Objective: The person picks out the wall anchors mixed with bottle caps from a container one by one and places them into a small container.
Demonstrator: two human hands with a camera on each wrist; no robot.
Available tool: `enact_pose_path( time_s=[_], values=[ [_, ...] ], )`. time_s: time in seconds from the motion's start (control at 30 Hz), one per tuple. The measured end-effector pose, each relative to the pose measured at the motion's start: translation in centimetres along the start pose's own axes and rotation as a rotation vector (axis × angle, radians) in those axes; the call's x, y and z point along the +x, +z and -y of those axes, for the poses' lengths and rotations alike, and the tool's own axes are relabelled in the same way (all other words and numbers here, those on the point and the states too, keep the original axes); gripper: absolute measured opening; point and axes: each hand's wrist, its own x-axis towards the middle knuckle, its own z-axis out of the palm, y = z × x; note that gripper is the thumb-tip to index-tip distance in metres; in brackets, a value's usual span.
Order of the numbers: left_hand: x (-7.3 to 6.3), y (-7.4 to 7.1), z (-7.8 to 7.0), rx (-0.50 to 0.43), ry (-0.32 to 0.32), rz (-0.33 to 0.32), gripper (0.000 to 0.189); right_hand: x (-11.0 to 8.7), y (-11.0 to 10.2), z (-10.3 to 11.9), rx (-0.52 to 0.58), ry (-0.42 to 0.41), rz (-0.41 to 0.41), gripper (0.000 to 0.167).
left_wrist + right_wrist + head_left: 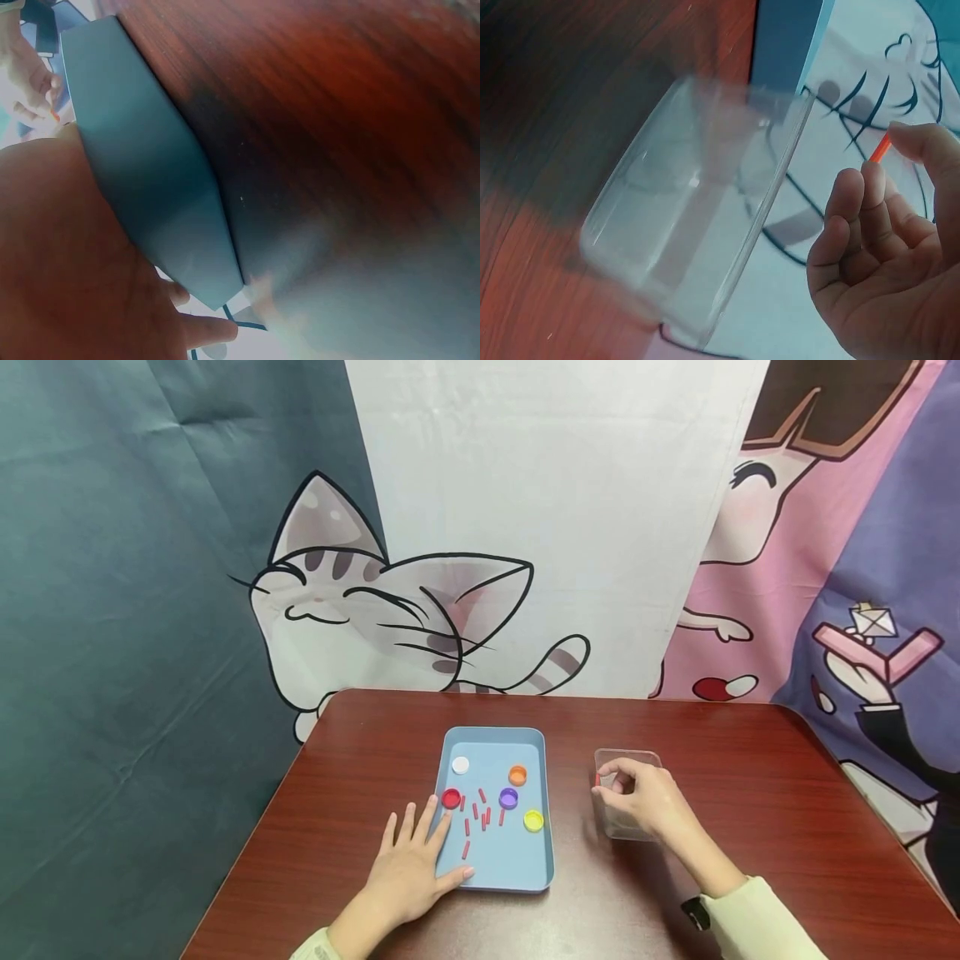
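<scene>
My right hand (647, 795) pinches a small red stick (597, 780) between thumb and fingertip, over the left side of a clear plastic box (630, 835). In the right wrist view the stick (881, 147) looks orange-red, above the box (697, 187). With fingers spread, my left hand (408, 868) rests at the left edge of a blue tray (510, 872). Several red sticks (475, 811) lie scattered inside the tray. Around them are a white cap (461, 765), a red cap (451, 798), an orange cap (517, 775), a purple cap (508, 798) and a yellow cap (533, 821).
The tray and the box stand apart on a dark red wooden table (360, 752), the box to the right. Behind the table's far edge hangs a cloth backdrop (570, 527) with cartoon figures.
</scene>
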Motion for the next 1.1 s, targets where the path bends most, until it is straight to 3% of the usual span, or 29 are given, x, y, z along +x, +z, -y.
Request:
enact_pose_path(
  time_s=[0.47,1.1],
  values=[
    [-0.1,0.0,-0.1,-0.010,0.002,-0.009,0.088,0.6,-1.9,-3.9,-0.039,0.002,-0.021,0.014],
    [0.0,0.0,-0.1,-0.007,-0.001,-0.016,0.089,1.8,-2.3,-6.7,-0.017,-0.060,-0.018,0.014]
  ],
)
